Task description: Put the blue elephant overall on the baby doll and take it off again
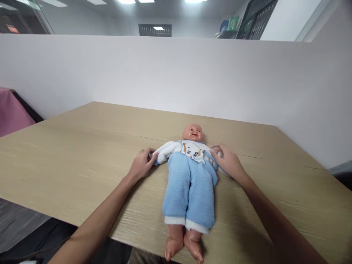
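A baby doll (194, 132) lies on its back on the table, head away from me and bare feet near the front edge. It wears fluffy light-blue trousers (178, 183) with white cuffs and a white and blue top (194, 152) with an animal face on the chest. My left hand (143, 161) pinches the end of the white sleeve (167, 148) on the left, which is stretched out sideways. On the right, my right hand (227, 161) has its thumb and fingers closed on the other sleeve, by the doll's side. The doll's own hands are hidden.
The wooden table (82, 146) spreads wide around the doll, with a seam across it. A white partition wall (165, 73) stands along its far edge. Pink cloth (15, 112) shows beyond the table's left side.
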A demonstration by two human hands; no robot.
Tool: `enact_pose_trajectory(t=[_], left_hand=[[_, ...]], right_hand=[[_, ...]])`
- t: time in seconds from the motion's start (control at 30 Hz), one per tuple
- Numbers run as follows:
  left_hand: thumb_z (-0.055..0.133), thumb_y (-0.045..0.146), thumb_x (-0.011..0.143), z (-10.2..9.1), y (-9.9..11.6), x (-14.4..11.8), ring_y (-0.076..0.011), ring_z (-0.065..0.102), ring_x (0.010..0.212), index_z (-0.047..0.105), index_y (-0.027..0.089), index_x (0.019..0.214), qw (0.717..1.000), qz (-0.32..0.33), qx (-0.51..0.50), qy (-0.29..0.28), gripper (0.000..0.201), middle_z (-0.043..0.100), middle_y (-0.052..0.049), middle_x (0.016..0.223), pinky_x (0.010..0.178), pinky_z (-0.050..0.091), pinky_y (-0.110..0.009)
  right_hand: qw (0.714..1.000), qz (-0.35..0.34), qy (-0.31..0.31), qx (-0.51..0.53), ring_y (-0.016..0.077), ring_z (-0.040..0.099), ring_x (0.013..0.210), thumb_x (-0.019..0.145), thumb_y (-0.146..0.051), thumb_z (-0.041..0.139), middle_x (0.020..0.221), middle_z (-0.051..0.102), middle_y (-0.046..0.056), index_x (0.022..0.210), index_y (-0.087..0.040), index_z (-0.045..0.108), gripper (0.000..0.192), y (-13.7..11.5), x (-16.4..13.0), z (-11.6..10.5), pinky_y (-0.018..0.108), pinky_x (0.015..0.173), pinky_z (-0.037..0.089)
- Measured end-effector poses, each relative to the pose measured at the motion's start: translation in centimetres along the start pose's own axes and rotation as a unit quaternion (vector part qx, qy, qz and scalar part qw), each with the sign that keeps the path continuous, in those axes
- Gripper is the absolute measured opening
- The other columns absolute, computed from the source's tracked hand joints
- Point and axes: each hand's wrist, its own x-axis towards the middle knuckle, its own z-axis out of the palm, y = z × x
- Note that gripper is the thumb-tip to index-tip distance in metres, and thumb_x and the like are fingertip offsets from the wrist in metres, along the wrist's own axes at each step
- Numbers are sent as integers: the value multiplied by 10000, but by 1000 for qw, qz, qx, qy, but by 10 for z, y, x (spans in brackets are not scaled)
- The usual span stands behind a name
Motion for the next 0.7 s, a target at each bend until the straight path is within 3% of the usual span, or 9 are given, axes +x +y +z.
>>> enact_pose_trajectory(t=[0.1, 0.17, 0.3, 0.4, 0.5, 0.6, 0.7], left_hand=[[457, 577, 1083, 3, 0, 1, -306, 619, 1057, 698, 226, 1152, 998, 11, 24, 52, 431, 738, -99, 1165, 1007, 478, -469], [479, 514, 1079, 4, 9, 3, -329, 593, 1152, 685, 232, 1178, 994, 22, 46, 101, 363, 710, -111, 1248, 1076, 447, -503], [496, 431, 1086, 7, 63, 14, -330, 559, 1265, 650, 247, 1261, 985, 100, 43, 133, 297, 672, -112, 1320, 1157, 403, -519], [502, 410, 1102, 17, 121, 30, -301, 570, 1253, 642, 248, 1255, 977, 192, 14, 86, 264, 681, -98, 1303, 1161, 411, -496], [528, 419, 1096, 40, 164, 54, -305, 547, 1318, 654, 251, 1256, 955, 295, 10, 3, 264, 671, -107, 1331, 1179, 417, -499], [613, 422, 1048, 72, 181, 81, -331, 559, 1295, 680, 238, 1263, 934, 340, 61, -88, 291, 685, -122, 1297, 1153, 433, -530], [675, 421, 994, 97, 182, 101, -347, 583, 1225, 716, 188, 1160, 916, 347, 123, -159, 289, 704, -145, 1223, 1089, 457, -522]], right_hand=[[991, -15, 64, -119, 375, 678, 1081, 964, -542, 636, 1139, 761, 151, 1240, -242, 714, 415, 48, -42, -10, 514, 998, 482], [985, -17, 69, -157, 397, 661, 1132, 941, -594, 646, 1211, 743, 167, 1287, -244, 686, 493, 75, -67, -13, 541, 1034, 464], [987, -36, 25, -155, 386, 658, 1171, 911, -664, 670, 1316, 717, 173, 1416, -241, 610, 661, 101, -89, -15, 515, 1032, 477], [988, -38, 3, -150, 380, 664, 1181, 899, -653, 694, 1319, 721, 175, 1407, -234, 614, 663, 103, -87, -17, 498, 1026, 487], [986, -20, 8, -167, 386, 684, 1136, 871, -626, 711, 1273, 743, 165, 1387, -250, 639, 642, 99, -85, -21, 497, 983, 501], [987, -8, 10, -161, 377, 709, 1102, 846, -571, 727, 1218, 768, 142, 1360, -267, 663, 600, 95, -87, -25, 491, 964, 518], [994, 8, 12, -106, 367, 728, 1101, 815, -501, 769, 1203, 782, 129, 1322, -265, 680, 566, 88, -89, -31, 496, 977, 542]])
